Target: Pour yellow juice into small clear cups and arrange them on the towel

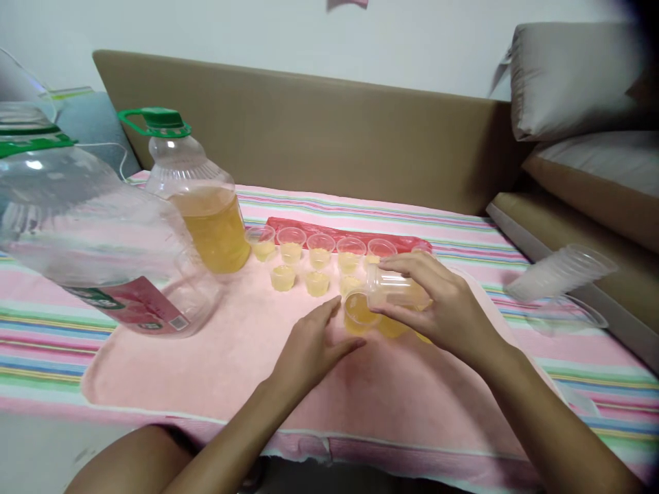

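From the head camera I see my right hand (pixel 443 309) with its fingers (pixel 406 264) closed round a clear plastic cup (pixel 394 288) tipped on its side over a cup of yellow liquid (pixel 357 312) on the pink towel (pixel 206 370). My left hand (pixel 311 346) lies flat and open, empty, fingertips just beside that filled cup, perhaps touching. Behind stand rows of small filled cups (pixel 319 250) and a jug of yellow liquid (pixel 203 202)
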### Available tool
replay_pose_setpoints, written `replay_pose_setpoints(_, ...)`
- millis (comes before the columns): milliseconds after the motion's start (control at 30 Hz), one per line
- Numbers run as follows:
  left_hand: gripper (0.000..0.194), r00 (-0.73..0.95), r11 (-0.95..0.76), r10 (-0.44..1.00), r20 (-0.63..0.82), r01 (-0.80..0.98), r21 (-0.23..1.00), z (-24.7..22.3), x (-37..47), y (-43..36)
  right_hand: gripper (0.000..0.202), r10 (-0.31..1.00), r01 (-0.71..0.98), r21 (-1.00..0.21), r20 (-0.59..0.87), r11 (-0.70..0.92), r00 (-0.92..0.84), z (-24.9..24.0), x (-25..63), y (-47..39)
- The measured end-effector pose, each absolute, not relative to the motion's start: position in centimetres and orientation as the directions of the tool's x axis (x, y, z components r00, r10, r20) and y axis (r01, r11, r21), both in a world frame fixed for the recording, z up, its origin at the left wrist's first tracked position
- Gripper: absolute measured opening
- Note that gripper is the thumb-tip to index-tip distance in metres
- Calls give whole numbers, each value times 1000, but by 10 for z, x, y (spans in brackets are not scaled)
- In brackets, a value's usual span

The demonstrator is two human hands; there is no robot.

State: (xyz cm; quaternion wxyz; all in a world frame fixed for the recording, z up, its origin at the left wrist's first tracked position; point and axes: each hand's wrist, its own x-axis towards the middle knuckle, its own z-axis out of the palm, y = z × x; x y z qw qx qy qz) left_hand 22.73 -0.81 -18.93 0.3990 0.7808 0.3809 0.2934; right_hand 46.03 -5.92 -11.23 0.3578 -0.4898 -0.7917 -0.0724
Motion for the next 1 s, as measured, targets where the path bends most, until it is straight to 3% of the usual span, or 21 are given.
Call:
replay_pose_setpoints(67,72,484,-447,842,236,385,808,-173,220,-5,43,725,824,-260,647,503,-238,-113,459,-58)
replay_pose_setpoints(167,54,446,-592,780,439,297,749,-139,213,4,44,734,830,-283,647,480,-204,-113,457,-57)
replay_pose_setpoints(233,47,484,-640,729,485,227,734,-116,214,14,42,736,827,-292,647,481,-200,-113,456,-56)
replay_pose_setpoints(433,94,798,-640,535,278,168,749,-91,223,38,40,709,769,-278,638,575,-300,-107,457,-53)
replay_pose_setpoints(667,77,807,-592,519,282,102,799,-111,221,46,47,723,711,-313,571,630,-389,-101,456,-53)
replay_pose_setpoints(833,72,793,-561,519,319,35,827,-121,223,46,59,681,683,-318,638,657,-358,-107,456,-48)
replay_pose_setpoints(900,75,769,-535,545,333,14,845,-126,222,45,68,697,678,-375,657,633,-287,-110,457,-48)
replay_pose_setpoints(1000,76,731,-516,594,335,27,856,-133,221,44,79,785,615,-573,606,542,-128,-113,461,-51)
